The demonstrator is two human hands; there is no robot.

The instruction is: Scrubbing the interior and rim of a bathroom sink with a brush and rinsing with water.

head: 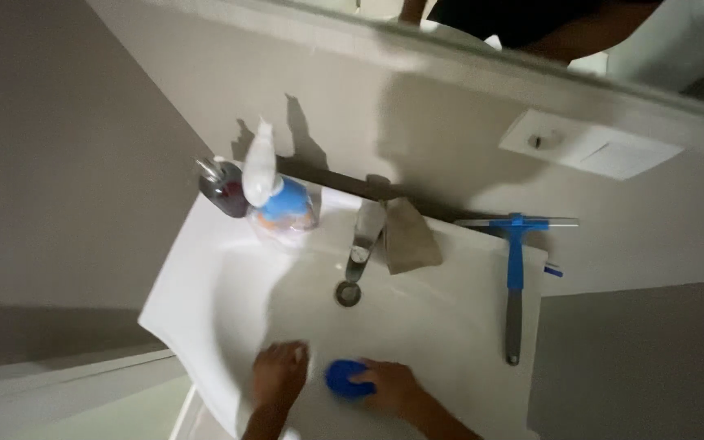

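Glossy white sink point(205, 269), right hand point(393, 385) gripping round blue sponge point(347, 380), left hand point(280, 373) flat, empty.

**A dim, grey-walled washroom from above**

From my remote seat I look down on a white sink point(205, 269) fixed to a plain grey-beige wall point(450, 138). A second, darker grey wall point(50, 163) closes the left side, and another grey surface point(645, 358) fills the lower right. A mirror point(678, 49) runs along the top edge, with a white rectangular wall plate point(592, 147) just under it. The light is low and soft, throwing blurred shadows on the wall behind the tap point(364, 232). Pale floor point(83, 407) shows lower left.
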